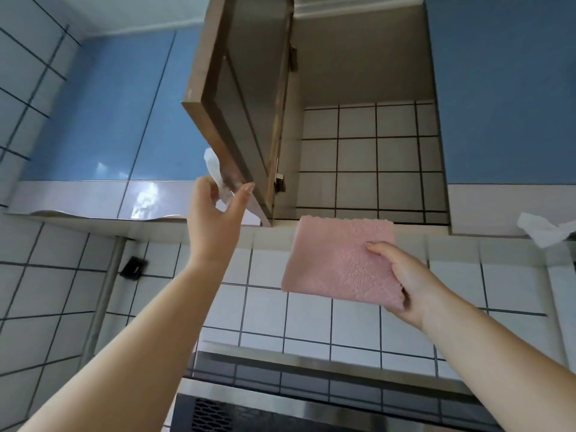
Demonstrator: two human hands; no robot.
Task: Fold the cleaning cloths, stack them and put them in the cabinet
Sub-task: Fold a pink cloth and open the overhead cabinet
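Pink folded cloth (338, 260) is pinched in the right hand (402, 275) at six o'clock below the open cabinet (367, 157); left hand (215, 213) grips its door handle (218, 179).

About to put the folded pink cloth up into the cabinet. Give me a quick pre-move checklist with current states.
1. Cabinet door swung open: ok.
2. Left hand holding the door's bottom edge, around a white handle piece: ok.
3. Pink cloth folded flat: ok.
4. Right hand pinching the cloth at its right edge: ok, but the far side hangs unsupported.
5. Space inside the cabinet: ok, tiled back wall shows with nothing in front.
6. Shelf floor where the cloth will land: cannot tell, hidden by the front edge.
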